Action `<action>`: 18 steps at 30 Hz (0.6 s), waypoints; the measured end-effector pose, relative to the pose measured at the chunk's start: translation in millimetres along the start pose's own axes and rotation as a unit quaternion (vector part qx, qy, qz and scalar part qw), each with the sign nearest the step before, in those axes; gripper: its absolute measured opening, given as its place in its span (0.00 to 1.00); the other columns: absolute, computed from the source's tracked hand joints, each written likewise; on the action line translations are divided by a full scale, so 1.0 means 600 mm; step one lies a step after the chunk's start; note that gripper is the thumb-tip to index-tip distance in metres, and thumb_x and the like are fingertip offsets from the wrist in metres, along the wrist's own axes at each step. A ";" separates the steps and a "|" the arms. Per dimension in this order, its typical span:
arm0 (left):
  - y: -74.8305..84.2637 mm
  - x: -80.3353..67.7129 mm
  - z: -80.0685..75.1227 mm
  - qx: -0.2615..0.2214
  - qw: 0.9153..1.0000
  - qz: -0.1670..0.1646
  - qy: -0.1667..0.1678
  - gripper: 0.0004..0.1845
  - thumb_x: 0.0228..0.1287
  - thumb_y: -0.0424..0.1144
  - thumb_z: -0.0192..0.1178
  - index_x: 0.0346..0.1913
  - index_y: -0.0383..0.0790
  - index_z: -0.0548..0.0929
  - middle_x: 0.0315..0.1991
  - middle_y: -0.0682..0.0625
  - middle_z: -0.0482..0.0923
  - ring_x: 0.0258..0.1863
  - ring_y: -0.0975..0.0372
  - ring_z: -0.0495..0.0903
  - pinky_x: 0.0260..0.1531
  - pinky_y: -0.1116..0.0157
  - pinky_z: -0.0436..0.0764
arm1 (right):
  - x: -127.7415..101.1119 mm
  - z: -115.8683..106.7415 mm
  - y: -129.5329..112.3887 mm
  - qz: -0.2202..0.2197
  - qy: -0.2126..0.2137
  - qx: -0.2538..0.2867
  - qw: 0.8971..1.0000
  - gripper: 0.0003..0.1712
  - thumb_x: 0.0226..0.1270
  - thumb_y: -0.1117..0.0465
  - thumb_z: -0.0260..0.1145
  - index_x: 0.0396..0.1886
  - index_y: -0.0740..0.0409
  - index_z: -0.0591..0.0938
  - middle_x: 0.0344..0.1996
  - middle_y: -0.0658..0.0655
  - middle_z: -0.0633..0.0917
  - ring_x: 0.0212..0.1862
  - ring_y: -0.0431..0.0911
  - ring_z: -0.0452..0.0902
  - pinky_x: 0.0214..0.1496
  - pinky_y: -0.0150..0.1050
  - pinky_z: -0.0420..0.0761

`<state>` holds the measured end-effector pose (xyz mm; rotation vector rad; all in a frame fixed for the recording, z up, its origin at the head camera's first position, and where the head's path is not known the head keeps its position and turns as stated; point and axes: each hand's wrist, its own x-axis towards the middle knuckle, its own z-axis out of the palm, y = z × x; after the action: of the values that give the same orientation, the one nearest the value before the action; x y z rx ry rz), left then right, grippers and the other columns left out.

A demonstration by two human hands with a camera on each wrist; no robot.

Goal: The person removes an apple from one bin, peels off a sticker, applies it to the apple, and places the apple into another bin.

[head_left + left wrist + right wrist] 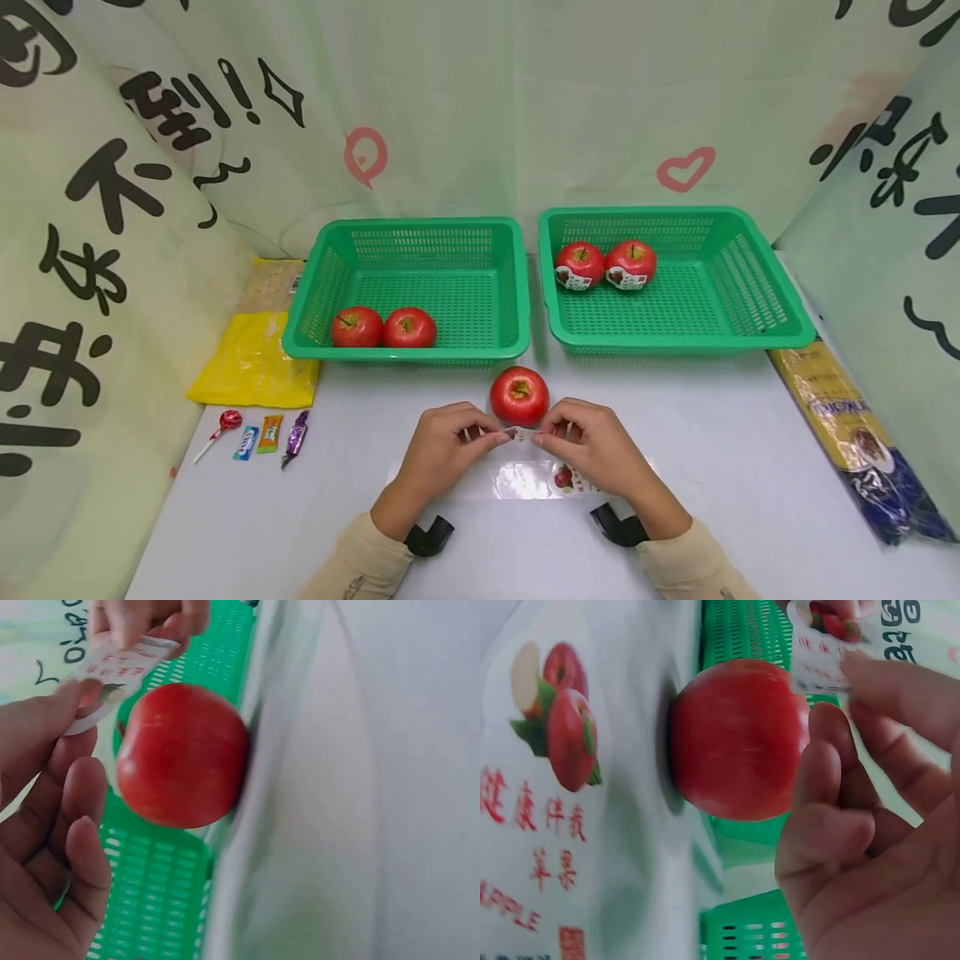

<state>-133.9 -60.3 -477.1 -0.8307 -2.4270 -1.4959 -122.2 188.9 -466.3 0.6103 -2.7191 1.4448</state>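
Observation:
A white apple sticker [519, 432] with red print is stretched between both hands, just in front of a red apple [519, 395] standing on the table. The left hand [450, 442] pinches one end between thumb and forefinger, its other fingers loosely curled. At the opposite end, the right hand [596, 446] pinches the sticker the same way. In the right wrist view the sticker [821, 656] hangs beside the apple [739, 739], apart from the table. Under the hands lies a clear sticker sheet [525, 481], with one printed apple sticker [562, 712] by the right hand.
A green basket [420, 352] at back left holds two apples without stickers [409, 327]. The right green basket [682, 342] holds two apples with stickers [631, 264]. A lollipop [229, 420], small candies [270, 434] and a yellow bag [258, 358] lie left; a gold-blue package [862, 442] lies right.

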 end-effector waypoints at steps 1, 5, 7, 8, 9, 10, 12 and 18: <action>-0.001 0.000 0.002 -0.005 1.000 -0.010 0.001 0.06 0.56 0.36 0.80 0.34 0.43 0.92 0.28 0.54 0.88 0.25 0.71 0.76 0.27 0.74 0.81 | -0.002 -0.001 0.002 0.008 -0.002 0.015 1.000 0.09 0.65 0.62 0.78 0.32 0.45 0.85 0.27 0.41 0.82 0.25 0.34 0.72 0.27 0.30 0.76; -0.007 0.000 0.009 0.005 1.000 -0.026 0.009 0.07 0.53 0.36 0.82 0.32 0.42 0.93 0.26 0.54 0.88 0.23 0.74 0.75 0.24 0.76 0.79 | -0.002 0.001 0.008 0.031 -0.008 0.047 0.998 0.07 0.68 0.58 0.77 0.32 0.47 0.85 0.26 0.43 0.83 0.24 0.36 0.72 0.27 0.31 0.76; -0.009 0.002 0.012 0.031 0.999 -0.024 0.009 0.07 0.53 0.36 0.83 0.30 0.43 0.92 0.25 0.54 0.87 0.22 0.73 0.74 0.24 0.77 0.77 | -0.002 0.003 0.011 0.027 0.004 0.028 0.999 0.08 0.66 0.60 0.78 0.31 0.47 0.85 0.25 0.42 0.82 0.25 0.35 0.71 0.27 0.30 0.76; -0.010 0.003 0.014 0.050 0.998 -0.023 0.007 0.07 0.52 0.37 0.83 0.29 0.43 0.92 0.24 0.55 0.87 0.22 0.73 0.74 0.24 0.78 0.76 | -0.002 0.005 0.013 0.018 0.012 0.012 1.000 0.09 0.65 0.60 0.79 0.31 0.47 0.85 0.25 0.42 0.82 0.26 0.34 0.71 0.28 0.30 0.76; -0.010 0.005 0.016 0.069 0.997 -0.020 0.005 0.07 0.52 0.37 0.83 0.29 0.44 0.92 0.24 0.56 0.86 0.22 0.72 0.74 0.25 0.78 0.75 | -0.002 0.007 0.016 0.007 0.021 -0.009 1.000 0.10 0.63 0.61 0.80 0.30 0.47 0.84 0.25 0.41 0.81 0.27 0.33 0.71 0.29 0.29 0.75; -0.011 0.007 0.016 0.089 0.996 -0.018 0.004 0.07 0.52 0.38 0.83 0.29 0.45 0.92 0.23 0.56 0.86 0.22 0.71 0.75 0.25 0.78 0.75 | -0.002 0.008 0.018 -0.007 0.030 -0.031 0.999 0.11 0.62 0.62 0.80 0.29 0.47 0.84 0.25 0.41 0.81 0.27 0.33 0.70 0.29 0.29 0.75; -0.013 0.011 0.018 0.125 0.992 -0.013 0.001 0.08 0.52 0.39 0.84 0.28 0.46 0.92 0.23 0.57 0.86 0.23 0.69 0.77 0.26 0.77 0.75 | -0.002 0.012 0.023 -0.037 0.050 -0.073 0.995 0.13 0.58 0.64 0.82 0.29 0.47 0.84 0.26 0.40 0.81 0.29 0.32 0.71 0.30 0.27 0.75; -0.019 0.015 0.019 0.177 0.984 -0.005 0.010 0.09 0.49 0.39 0.85 0.27 0.46 0.92 0.23 0.57 0.87 0.24 0.67 0.81 0.27 0.75 0.78 | 0.000 0.019 0.032 -0.080 0.079 -0.128 0.985 0.14 0.55 0.65 0.84 0.28 0.50 0.84 0.26 0.43 0.82 0.30 0.34 0.74 0.31 0.25 0.77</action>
<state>-145.9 -51.2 -487.4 -0.7238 -2.5742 -1.0198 -126.7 189.2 -488.0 0.6508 -2.6027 1.0395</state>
